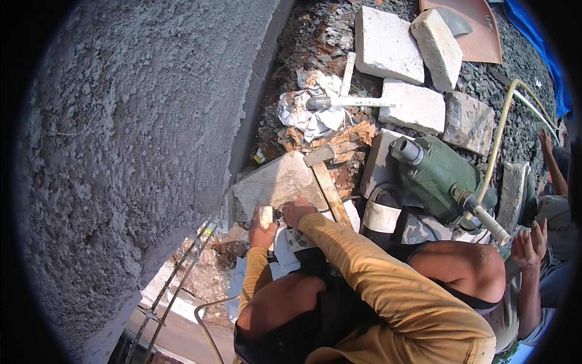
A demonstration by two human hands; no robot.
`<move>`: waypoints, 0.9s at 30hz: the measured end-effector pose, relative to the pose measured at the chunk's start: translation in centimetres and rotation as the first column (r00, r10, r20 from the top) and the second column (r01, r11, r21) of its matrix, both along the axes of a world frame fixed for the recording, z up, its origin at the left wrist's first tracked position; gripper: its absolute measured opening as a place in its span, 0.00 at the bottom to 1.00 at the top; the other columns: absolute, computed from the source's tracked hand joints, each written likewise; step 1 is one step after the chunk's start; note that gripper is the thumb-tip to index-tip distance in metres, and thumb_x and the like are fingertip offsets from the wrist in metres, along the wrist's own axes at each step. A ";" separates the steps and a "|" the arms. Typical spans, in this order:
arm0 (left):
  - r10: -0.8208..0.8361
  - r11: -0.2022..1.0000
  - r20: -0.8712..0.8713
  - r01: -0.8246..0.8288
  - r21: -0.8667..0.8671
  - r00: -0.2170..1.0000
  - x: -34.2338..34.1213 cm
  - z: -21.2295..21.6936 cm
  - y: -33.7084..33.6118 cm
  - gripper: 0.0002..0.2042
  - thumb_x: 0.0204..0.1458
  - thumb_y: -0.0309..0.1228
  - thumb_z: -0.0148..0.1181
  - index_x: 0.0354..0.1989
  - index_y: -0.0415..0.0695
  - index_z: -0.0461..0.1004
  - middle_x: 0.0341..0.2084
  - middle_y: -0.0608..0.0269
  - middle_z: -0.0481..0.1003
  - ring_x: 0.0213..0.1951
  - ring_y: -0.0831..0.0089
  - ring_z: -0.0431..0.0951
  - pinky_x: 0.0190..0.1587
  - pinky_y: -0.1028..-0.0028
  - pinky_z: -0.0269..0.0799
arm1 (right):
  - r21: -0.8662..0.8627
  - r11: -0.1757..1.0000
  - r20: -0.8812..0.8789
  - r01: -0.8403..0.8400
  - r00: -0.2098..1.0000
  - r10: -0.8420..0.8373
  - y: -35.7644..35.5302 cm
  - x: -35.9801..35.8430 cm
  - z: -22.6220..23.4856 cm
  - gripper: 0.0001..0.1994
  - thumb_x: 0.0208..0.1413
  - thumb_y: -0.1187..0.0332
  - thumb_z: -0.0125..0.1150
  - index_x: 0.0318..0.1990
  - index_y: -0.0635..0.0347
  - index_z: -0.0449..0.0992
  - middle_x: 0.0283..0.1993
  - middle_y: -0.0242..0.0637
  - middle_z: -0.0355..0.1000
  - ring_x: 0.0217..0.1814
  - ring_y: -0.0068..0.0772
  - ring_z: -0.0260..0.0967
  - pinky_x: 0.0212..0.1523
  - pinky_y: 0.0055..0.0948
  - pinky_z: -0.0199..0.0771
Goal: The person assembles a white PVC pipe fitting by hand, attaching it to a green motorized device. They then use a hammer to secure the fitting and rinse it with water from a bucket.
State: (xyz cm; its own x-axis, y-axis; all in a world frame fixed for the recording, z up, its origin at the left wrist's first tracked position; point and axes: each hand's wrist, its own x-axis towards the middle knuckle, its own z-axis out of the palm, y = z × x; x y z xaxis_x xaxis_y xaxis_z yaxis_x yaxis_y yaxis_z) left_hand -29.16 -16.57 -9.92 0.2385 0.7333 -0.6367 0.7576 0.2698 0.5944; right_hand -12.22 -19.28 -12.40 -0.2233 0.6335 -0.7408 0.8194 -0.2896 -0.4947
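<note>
While both forearms in yellow sleeves are stretched forward from the bent knees, the left hand (262, 229) is raised with its fingers wrapped around a small pale block (266, 215), held upright at the near edge of a flat stone slab (285, 180). The right hand (297, 211) is laid knuckles-up just beside it on the slab, fingers curled; whether something is gripped under them cannot be told, though a small dark object seems pinched between the two hands. A rough plastered wall (133, 139) is seen to the left, a wooden strip (330, 193) beside the slab, and a green pump (439, 179) to the right.
</note>
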 end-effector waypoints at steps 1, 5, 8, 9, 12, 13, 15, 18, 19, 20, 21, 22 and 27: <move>0.023 1.000 0.008 -0.023 0.015 1.000 0.4 0.6 0.0 0.39 0.39 0.35 0.63 0.63 0.48 0.55 0.51 0.43 0.68 0.51 0.50 0.70 0.53 0.64 0.66 | 0.006 1.000 0.004 -0.014 1.000 0.014 0.0 -0.1 -0.4 0.14 0.57 0.58 0.43 0.43 0.49 0.74 0.48 0.35 0.74 0.54 0.34 0.69 0.64 0.44 0.47; 0.000 1.000 -0.096 0.000 -0.003 0.995 0.1 -0.1 -0.3 0.38 0.39 0.35 0.63 0.63 0.52 0.55 0.50 0.43 0.69 0.48 0.51 0.73 0.50 0.63 0.68 | 0.032 0.999 0.035 -0.025 0.999 0.023 -0.1 -0.1 -0.1 0.15 0.56 0.54 0.47 0.42 0.48 0.74 0.47 0.31 0.74 0.52 0.33 0.70 0.63 0.43 0.50; -0.109 0.984 -0.173 0.131 0.119 0.979 -0.6 -0.1 -0.1 0.38 0.40 0.37 0.62 0.63 0.47 0.54 0.48 0.41 0.70 0.47 0.50 0.73 0.50 0.62 0.68 | -0.018 0.999 -0.017 -0.051 0.999 0.050 0.6 -0.3 -0.2 0.14 0.55 0.54 0.48 0.40 0.48 0.75 0.44 0.30 0.74 0.51 0.32 0.70 0.61 0.44 0.53; 0.066 0.988 -0.103 -0.051 0.143 0.992 -1.7 -0.5 0.3 0.38 0.41 0.38 0.62 0.63 0.44 0.54 0.47 0.40 0.70 0.47 0.49 0.73 0.49 0.62 0.69 | 0.052 0.998 -0.019 -0.033 0.999 0.034 0.3 -0.2 -0.2 0.12 0.54 0.57 0.48 0.38 0.48 0.76 0.43 0.31 0.75 0.49 0.33 0.71 0.58 0.42 0.56; 0.258 0.965 -0.077 -0.253 0.072 0.963 -5.5 -0.3 2.3 0.39 0.42 0.41 0.61 0.62 0.38 0.53 0.45 0.38 0.71 0.48 0.47 0.73 0.49 0.60 0.69 | 0.185 0.982 -0.047 0.038 0.998 -0.030 -0.4 0.3 0.2 0.10 0.53 0.64 0.49 0.33 0.50 0.78 0.40 0.35 0.75 0.47 0.36 0.72 0.51 0.37 0.62; 0.083 0.995 -0.177 -0.091 -0.036 0.981 -6.1 0.5 3.1 0.39 0.42 0.42 0.60 0.61 0.36 0.54 0.44 0.37 0.72 0.48 0.47 0.73 0.49 0.60 0.69 | 0.166 0.983 -0.059 0.082 0.996 -0.073 -0.2 0.6 0.1 0.10 0.52 0.63 0.49 0.32 0.52 0.78 0.40 0.36 0.75 0.47 0.38 0.72 0.50 0.37 0.64; -0.100 0.989 -0.311 0.060 -0.137 0.945 -7.2 1.1 3.1 0.38 0.42 0.42 0.60 0.60 0.35 0.55 0.43 0.38 0.73 0.47 0.48 0.74 0.48 0.59 0.70 | 0.160 0.974 -0.105 0.157 0.984 -0.141 0.7 1.0 0.4 0.11 0.52 0.63 0.50 0.32 0.54 0.78 0.40 0.39 0.75 0.46 0.40 0.72 0.48 0.38 0.66; -0.076 0.991 -0.284 0.041 -0.128 0.956 -6.6 -0.2 1.0 0.36 0.40 0.43 0.61 0.60 0.43 0.58 0.42 0.42 0.74 0.45 0.50 0.75 0.48 0.59 0.70 | 0.203 0.947 -0.104 0.250 0.967 -0.233 3.1 3.7 2.8 0.12 0.52 0.61 0.50 0.33 0.58 0.77 0.40 0.44 0.74 0.46 0.45 0.71 0.47 0.41 0.68; -0.133 0.985 -0.312 0.092 -0.143 0.941 -6.6 -0.2 0.8 0.36 0.40 0.43 0.61 0.60 0.45 0.59 0.43 0.43 0.74 0.45 0.50 0.75 0.48 0.58 0.70 | 0.309 0.906 -0.113 0.290 0.957 -0.268 4.7 5.5 4.8 0.12 0.52 0.61 0.51 0.33 0.59 0.77 0.41 0.45 0.73 0.46 0.46 0.71 0.49 0.41 0.67; -0.196 0.976 -0.335 0.149 -0.161 0.922 -6.5 -0.2 0.6 0.36 0.39 0.43 0.62 0.60 0.46 0.59 0.43 0.44 0.74 0.45 0.50 0.75 0.48 0.58 0.70 | 0.409 0.851 -0.123 0.330 0.944 -0.307 5.9 7.5 6.0 0.13 0.52 0.60 0.51 0.34 0.59 0.77 0.41 0.45 0.73 0.47 0.47 0.70 0.51 0.42 0.66; -0.259 0.962 -0.354 0.209 -0.174 0.899 -6.2 -0.3 0.8 0.36 0.39 0.43 0.62 0.60 0.48 0.60 0.43 0.44 0.74 0.44 0.50 0.75 0.47 0.58 0.70 | 0.513 0.775 -0.063 0.368 0.917 -0.394 7.0 8.8 5.8 0.13 0.52 0.60 0.52 0.35 0.60 0.77 0.42 0.46 0.72 0.49 0.48 0.68 0.51 0.44 0.64; -0.274 0.958 -0.358 0.223 -0.178 0.892 -6.2 -0.3 0.9 0.36 0.39 0.44 0.61 0.60 0.48 0.59 0.43 0.45 0.74 0.44 0.50 0.75 0.48 0.58 0.70 | 0.603 0.664 -0.109 0.442 0.870 -0.481 8.7 10.3 6.5 0.13 0.52 0.61 0.53 0.36 0.61 0.77 0.41 0.45 0.71 0.48 0.48 0.67 0.50 0.46 0.62; -0.374 0.920 -0.360 0.290 -0.265 0.855 -4.5 -0.2 1.8 0.38 0.39 0.47 0.60 0.62 0.48 0.58 0.47 0.47 0.72 0.48 0.52 0.73 0.52 0.59 0.66 | 0.845 0.401 0.059 0.353 0.685 -0.726 15.1 20.5 8.7 0.13 0.54 0.62 0.50 0.39 0.57 0.78 0.39 0.44 0.70 0.44 0.48 0.66 0.47 0.45 0.61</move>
State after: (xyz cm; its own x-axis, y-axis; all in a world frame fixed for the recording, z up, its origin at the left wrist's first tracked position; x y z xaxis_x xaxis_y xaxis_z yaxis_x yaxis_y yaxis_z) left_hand -33.65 -14.79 -10.08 0.1427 0.5076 -0.8497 0.9816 0.0373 0.1871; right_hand 8.32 -4.22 -3.66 0.5429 0.8299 0.1285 0.7742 -0.4353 -0.4595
